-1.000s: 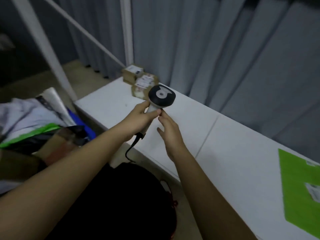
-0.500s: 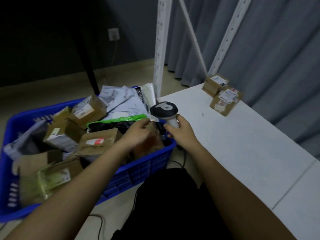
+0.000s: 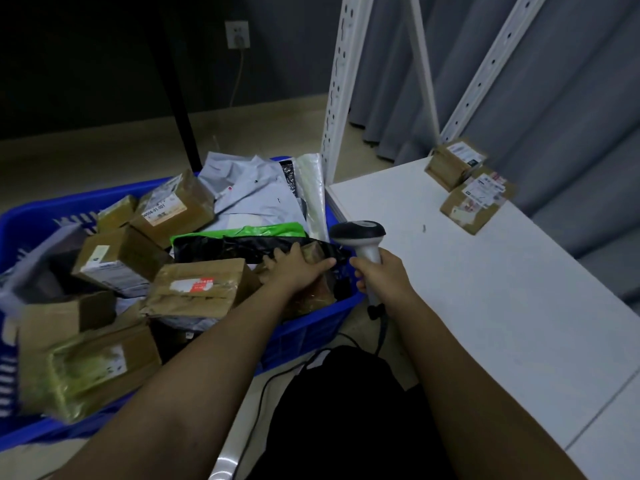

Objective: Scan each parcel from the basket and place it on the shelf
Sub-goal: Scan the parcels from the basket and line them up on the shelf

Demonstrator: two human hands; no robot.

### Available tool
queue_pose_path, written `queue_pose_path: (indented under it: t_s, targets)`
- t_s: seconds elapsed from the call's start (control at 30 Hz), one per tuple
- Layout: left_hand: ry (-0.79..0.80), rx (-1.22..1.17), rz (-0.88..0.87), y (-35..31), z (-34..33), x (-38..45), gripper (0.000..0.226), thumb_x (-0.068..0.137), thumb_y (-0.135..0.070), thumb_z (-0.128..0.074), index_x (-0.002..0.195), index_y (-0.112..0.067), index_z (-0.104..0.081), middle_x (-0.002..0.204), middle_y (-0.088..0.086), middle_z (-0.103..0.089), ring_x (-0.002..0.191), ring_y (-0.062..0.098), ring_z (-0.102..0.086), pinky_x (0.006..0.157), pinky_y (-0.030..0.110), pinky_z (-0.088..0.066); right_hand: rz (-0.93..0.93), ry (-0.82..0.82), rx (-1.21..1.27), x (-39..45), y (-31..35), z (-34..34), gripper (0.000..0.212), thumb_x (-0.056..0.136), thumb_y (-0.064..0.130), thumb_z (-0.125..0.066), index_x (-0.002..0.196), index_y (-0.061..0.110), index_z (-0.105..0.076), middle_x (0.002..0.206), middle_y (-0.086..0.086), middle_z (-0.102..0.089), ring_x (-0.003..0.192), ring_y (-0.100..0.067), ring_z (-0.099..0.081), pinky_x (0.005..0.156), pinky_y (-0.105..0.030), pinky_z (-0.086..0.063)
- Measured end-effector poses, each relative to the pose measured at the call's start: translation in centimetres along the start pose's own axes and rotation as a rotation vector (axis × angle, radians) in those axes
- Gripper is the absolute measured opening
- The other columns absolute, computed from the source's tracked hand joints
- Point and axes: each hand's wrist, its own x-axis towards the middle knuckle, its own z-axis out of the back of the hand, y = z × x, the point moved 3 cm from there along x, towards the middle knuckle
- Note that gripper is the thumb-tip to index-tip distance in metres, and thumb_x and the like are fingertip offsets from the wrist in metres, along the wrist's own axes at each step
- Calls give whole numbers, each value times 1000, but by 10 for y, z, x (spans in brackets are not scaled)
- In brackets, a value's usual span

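Here, right hand wrapped round the handle of the barcode scanner, grip clamped on it, dark scan head upright and just beside the near right corner of the blue basket; cable hanging from the handle base toward the floor. Left hand reaching into the basket, fingers spread flat on a brownish parcel in crinkled clear wrap at the basket's right end; grip apart, pressing rather than curling round it, though the fingertips are partly hidden. Basket piled with taped cardboard parcels, among them one with a red-and-white label just left of the left wrist, plus a black-and-green mailer and grey mailers behind. White shelf board to the right, carrying two small labelled cardboard boxes touching each other near the far edge, well apart from both hands. White perforated shelf uprights rising at the board's far corner; grey curtain behind.
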Motion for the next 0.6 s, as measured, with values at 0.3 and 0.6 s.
queue_pose_path:
  t_s: [0.3,0.6]
  targets:
    - [-178,86,-220,4,15,-24,43,98,-36,-44,135,-14,-44,130,14,-56,119,34,-52,92,38,-42,13,-3,27,-4,-4,6,5,89,10,-63,87,10,-59,67,-5,-55,53,-12,-48,52,-23,-45]
    - [-235,-532,-341,24,21,-71,41,97,-17,-51,138,-14,-47,128,7,-59,115,19,-53,94,29,-41,-28,38,282,-15,-5,-7,15,91,17,-64,105,14,-59,87,-4,-66,79,-19,-65,69,-31,-55]
